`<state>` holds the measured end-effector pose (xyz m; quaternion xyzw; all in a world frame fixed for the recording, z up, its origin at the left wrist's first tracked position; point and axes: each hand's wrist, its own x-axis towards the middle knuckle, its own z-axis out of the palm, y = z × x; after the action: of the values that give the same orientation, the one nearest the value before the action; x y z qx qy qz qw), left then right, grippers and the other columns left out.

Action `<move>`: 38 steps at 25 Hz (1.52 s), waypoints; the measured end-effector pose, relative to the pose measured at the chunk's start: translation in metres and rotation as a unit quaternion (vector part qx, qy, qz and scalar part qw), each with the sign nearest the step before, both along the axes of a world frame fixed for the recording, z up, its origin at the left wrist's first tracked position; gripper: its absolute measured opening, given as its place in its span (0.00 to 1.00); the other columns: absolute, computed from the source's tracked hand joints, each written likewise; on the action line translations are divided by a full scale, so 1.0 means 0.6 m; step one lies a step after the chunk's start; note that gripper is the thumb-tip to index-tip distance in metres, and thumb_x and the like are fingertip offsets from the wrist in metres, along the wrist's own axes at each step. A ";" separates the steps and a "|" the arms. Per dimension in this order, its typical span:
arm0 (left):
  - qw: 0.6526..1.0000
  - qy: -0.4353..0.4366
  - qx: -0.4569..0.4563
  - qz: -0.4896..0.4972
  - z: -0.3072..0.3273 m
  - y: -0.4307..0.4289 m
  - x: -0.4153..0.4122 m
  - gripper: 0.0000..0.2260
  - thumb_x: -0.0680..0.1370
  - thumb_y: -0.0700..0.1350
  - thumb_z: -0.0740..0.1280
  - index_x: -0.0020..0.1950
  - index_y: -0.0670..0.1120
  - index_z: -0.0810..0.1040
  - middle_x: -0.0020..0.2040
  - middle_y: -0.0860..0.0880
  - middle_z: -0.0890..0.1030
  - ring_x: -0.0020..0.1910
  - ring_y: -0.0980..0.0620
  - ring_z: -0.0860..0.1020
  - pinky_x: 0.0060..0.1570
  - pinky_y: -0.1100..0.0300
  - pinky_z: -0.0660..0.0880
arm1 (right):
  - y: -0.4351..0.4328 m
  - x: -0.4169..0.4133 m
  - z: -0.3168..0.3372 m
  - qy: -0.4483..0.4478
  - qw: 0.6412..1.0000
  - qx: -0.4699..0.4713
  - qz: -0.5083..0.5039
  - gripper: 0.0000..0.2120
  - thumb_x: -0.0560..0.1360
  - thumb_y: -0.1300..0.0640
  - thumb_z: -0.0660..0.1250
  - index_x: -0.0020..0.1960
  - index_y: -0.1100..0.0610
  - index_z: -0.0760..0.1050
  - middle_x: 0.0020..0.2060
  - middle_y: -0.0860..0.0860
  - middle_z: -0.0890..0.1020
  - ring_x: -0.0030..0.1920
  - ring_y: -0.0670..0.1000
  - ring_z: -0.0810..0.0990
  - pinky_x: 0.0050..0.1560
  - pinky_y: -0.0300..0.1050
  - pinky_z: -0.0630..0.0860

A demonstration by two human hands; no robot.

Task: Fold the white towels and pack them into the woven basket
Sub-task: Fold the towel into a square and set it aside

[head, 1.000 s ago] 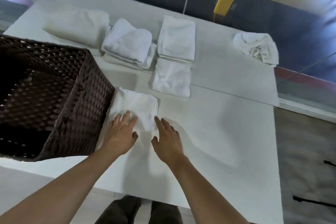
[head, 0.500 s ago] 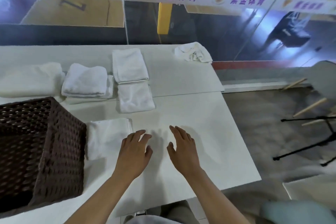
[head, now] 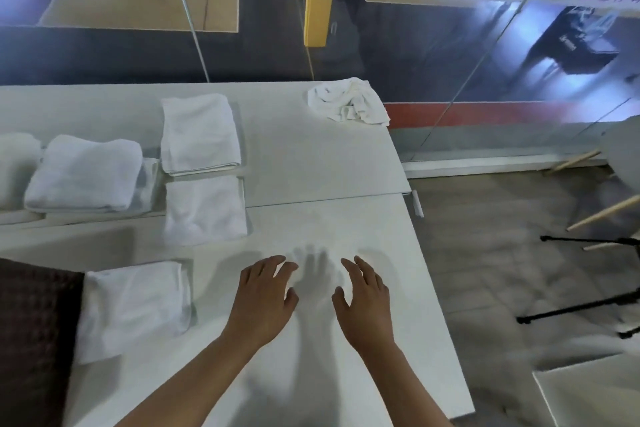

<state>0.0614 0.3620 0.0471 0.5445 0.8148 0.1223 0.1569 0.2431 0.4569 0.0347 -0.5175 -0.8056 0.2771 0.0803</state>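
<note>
So your left hand (head: 265,302) and right hand (head: 363,305) both hover empty, fingers relaxed, over the table (head: 329,225). Folded towel (head: 135,305) sits against the woven basket (head: 34,340); crumpled towel (head: 348,100) lies at the far edge.

Woven basket (head: 34,340): cut by left edge, inside unseen, weave blurred. Leftmost towel (head: 15,166): cropped likewise. Chair (head: 623,149) at right: blurred, partly out of frame.

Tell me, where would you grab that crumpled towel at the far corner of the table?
Probably by one of the raised folds on top of the crumpled towel, pinched from above, reaching from the near side. It lies in a loose heap with no flat edge to slide under.
</note>
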 end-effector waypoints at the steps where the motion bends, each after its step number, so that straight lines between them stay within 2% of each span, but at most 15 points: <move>1: 1.000 0.000 -0.007 0.002 -0.011 0.029 0.005 0.18 0.73 0.47 0.69 0.64 0.53 0.78 0.64 0.51 0.78 0.63 0.48 0.76 0.62 0.51 0.71 | 0.032 0.009 -0.008 -0.005 1.000 -0.013 0.002 0.25 0.79 0.52 0.65 0.75 0.48 0.68 0.76 0.49 0.68 0.75 0.52 0.66 0.74 0.50 0.63; 4: 0.999 -0.003 -0.031 0.020 -0.052 0.128 0.004 0.20 0.72 0.47 0.71 0.64 0.52 0.78 0.64 0.51 0.78 0.64 0.48 0.77 0.62 0.51 0.72 | 0.140 0.026 -0.042 -0.025 0.999 -0.035 0.021 0.25 0.79 0.53 0.65 0.76 0.49 0.68 0.76 0.49 0.68 0.75 0.52 0.66 0.74 0.49 0.63; 7: 0.998 0.010 -0.048 0.032 -0.089 0.229 -0.017 0.25 0.74 0.50 0.69 0.71 0.53 0.73 0.71 0.50 0.73 0.69 0.45 0.73 0.66 0.49 0.69 | 0.254 0.015 -0.075 -0.040 0.997 -0.039 0.047 0.25 0.79 0.54 0.66 0.76 0.50 0.68 0.75 0.50 0.68 0.74 0.53 0.67 0.73 0.50 0.63; 11: 0.994 0.016 -0.098 0.042 -0.130 0.365 -0.073 0.38 0.75 0.64 0.66 0.81 0.60 0.52 0.82 0.47 0.52 0.79 0.41 0.55 0.75 0.44 0.55 | 0.425 -0.047 -0.111 -0.045 0.996 -0.013 0.077 0.25 0.78 0.55 0.66 0.75 0.51 0.68 0.74 0.51 0.70 0.72 0.56 0.69 0.70 0.53 0.65; 13: 0.986 0.030 -0.156 0.040 -0.154 0.407 -0.101 0.48 0.70 0.71 0.66 0.80 0.63 0.41 0.82 0.49 0.40 0.80 0.41 0.44 0.77 0.42 0.48 | 0.515 -0.097 -0.121 -0.034 0.995 0.015 0.089 0.26 0.78 0.56 0.66 0.75 0.52 0.68 0.73 0.52 0.70 0.70 0.58 0.70 0.69 0.54 0.66; 15: 0.981 0.027 -0.192 0.030 -0.181 0.417 -0.116 0.51 0.67 0.74 0.66 0.77 0.66 0.34 0.80 0.53 0.32 0.80 0.43 0.36 0.77 0.40 0.41 | 0.603 -0.157 -0.128 -0.034 0.994 0.042 0.099 0.27 0.77 0.55 0.66 0.76 0.51 0.66 0.74 0.53 0.68 0.71 0.59 0.69 0.69 0.54 0.65; 20: 0.986 -0.032 -0.163 0.032 -0.200 0.412 -0.116 0.51 0.70 0.69 0.70 0.75 0.71 0.32 0.76 0.58 0.24 0.76 0.47 0.26 0.76 0.43 0.32 | 0.786 -0.302 -0.126 -0.102 0.979 0.114 0.133 0.37 0.78 0.49 0.66 0.81 0.42 0.51 0.82 0.55 0.50 0.80 0.60 0.53 0.77 0.61 0.53; 21: 0.986 -0.036 -0.162 0.033 -0.198 0.414 -0.116 0.51 0.70 0.68 0.70 0.74 0.71 0.32 0.76 0.58 0.24 0.76 0.48 0.25 0.76 0.43 0.31 | 0.814 -0.323 -0.129 -0.113 0.978 0.114 0.135 0.38 0.78 0.47 0.66 0.81 0.41 0.49 0.82 0.55 0.47 0.80 0.61 0.52 0.76 0.64 0.53; 24: 0.985 -0.039 -0.165 0.031 -0.193 0.415 -0.114 0.50 0.70 0.69 0.70 0.74 0.72 0.32 0.75 0.59 0.23 0.75 0.48 0.24 0.76 0.44 0.31 | 0.876 -0.357 -0.154 -0.181 0.974 0.060 0.123 0.35 0.79 0.44 0.64 0.80 0.40 0.50 0.82 0.52 0.45 0.74 0.67 0.62 0.70 0.66 0.64; 26: 0.984 -0.045 -0.167 0.034 -0.192 0.414 -0.113 0.50 0.70 0.68 0.70 0.74 0.72 0.32 0.75 0.60 0.23 0.75 0.48 0.24 0.76 0.44 0.31 | 0.895 -0.355 -0.171 -0.210 0.967 0.063 0.131 0.27 0.80 0.47 0.62 0.77 0.41 0.59 0.79 0.52 0.55 0.68 0.66 0.67 0.65 0.62 0.67; 27: 0.984 -0.048 -0.167 0.037 -0.192 0.414 -0.114 0.50 0.70 0.68 0.70 0.74 0.72 0.32 0.75 0.60 0.23 0.75 0.48 0.24 0.76 0.44 0.31 | 0.895 -0.349 -0.174 -0.193 0.969 0.072 0.137 0.24 0.81 0.49 0.61 0.76 0.41 0.63 0.76 0.51 0.61 0.65 0.65 0.68 0.64 0.60 0.68; 29: 0.983 -0.047 -0.176 0.035 -0.192 0.416 -0.116 0.50 0.70 0.69 0.69 0.74 0.72 0.32 0.75 0.60 0.23 0.75 0.48 0.24 0.76 0.43 0.32 | 0.877 -0.330 -0.173 -0.146 0.977 0.066 0.139 0.21 0.81 0.51 0.61 0.73 0.41 0.67 0.72 0.51 0.65 0.63 0.63 0.69 0.62 0.59 0.70; 35: 0.976 -0.035 -0.211 0.027 -0.187 0.427 -0.116 0.50 0.70 0.70 0.68 0.75 0.70 0.32 0.77 0.55 0.25 0.76 0.47 0.27 0.76 0.41 0.35 | 0.685 -0.227 -0.170 -0.080 0.980 0.032 0.178 0.25 0.78 0.51 0.68 0.73 0.40 0.67 0.69 0.51 0.63 0.60 0.61 0.69 0.56 0.59 0.76; 37: 0.974 -0.043 -0.221 0.029 -0.177 0.432 -0.118 0.44 0.73 0.67 0.66 0.78 0.67 0.38 0.80 0.54 0.31 0.79 0.46 0.34 0.77 0.41 0.40 | 0.610 -0.184 -0.168 -0.063 0.981 0.016 0.182 0.27 0.76 0.51 0.70 0.73 0.39 0.68 0.69 0.52 0.63 0.60 0.61 0.70 0.55 0.59 0.77; 38: 0.975 -0.056 -0.212 0.042 -0.170 0.433 -0.116 0.40 0.75 0.65 0.65 0.80 0.65 0.44 0.82 0.53 0.38 0.81 0.45 0.40 0.78 0.42 0.45 | 0.575 -0.163 -0.167 -0.058 0.981 0.008 0.183 0.27 0.76 0.51 0.71 0.72 0.39 0.68 0.69 0.52 0.63 0.60 0.61 0.70 0.55 0.59 0.78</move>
<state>-0.0083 0.6217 -0.0549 0.4566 0.8343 -0.0160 0.3087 0.1450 0.8020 -0.0658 -0.3758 -0.8921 0.2502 -0.0147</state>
